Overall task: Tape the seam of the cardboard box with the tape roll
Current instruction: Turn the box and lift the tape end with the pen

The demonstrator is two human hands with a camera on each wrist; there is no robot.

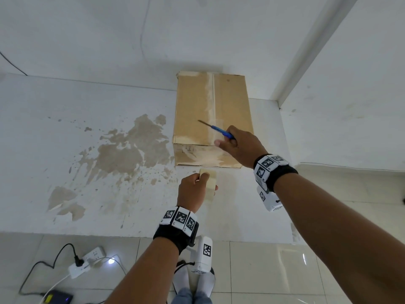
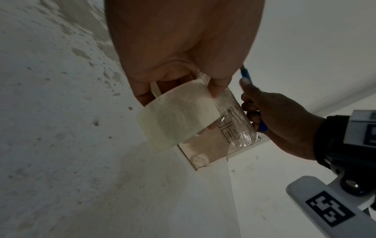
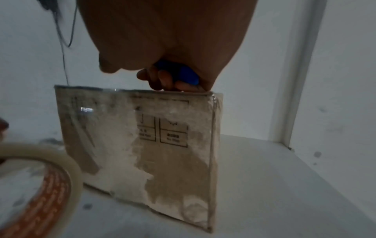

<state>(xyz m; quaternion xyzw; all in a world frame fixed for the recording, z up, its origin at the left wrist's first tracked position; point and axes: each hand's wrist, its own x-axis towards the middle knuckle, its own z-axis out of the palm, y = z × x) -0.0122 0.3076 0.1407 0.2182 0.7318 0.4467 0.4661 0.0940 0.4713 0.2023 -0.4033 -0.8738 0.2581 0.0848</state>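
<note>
A brown cardboard box (image 1: pixel 197 106) stands on the white surface against the wall, with a pale strip of tape along its top seam (image 1: pixel 211 95). My left hand (image 1: pixel 192 191) grips a clear tape roll (image 1: pixel 210 181) just in front of the box's near face (image 3: pixel 142 145). The roll (image 2: pixel 173 116) shows close up in the left wrist view, and its edge (image 3: pixel 67 169) shows in the right wrist view. My right hand (image 1: pixel 238 143) holds a blue-handled cutter (image 1: pixel 221 131) over the box's near top edge, blade pointing left. The blue handle (image 3: pixel 183 74) sits inside curled fingers.
The white surface (image 1: pixel 87 194) has brown patches of peeled paint (image 1: pixel 131 145) at left. A white wall corner post (image 1: pixel 306 51) rises at right. On the tiled floor below lie a power strip (image 1: pixel 87 262), cables and a dark device (image 1: pixel 57 298).
</note>
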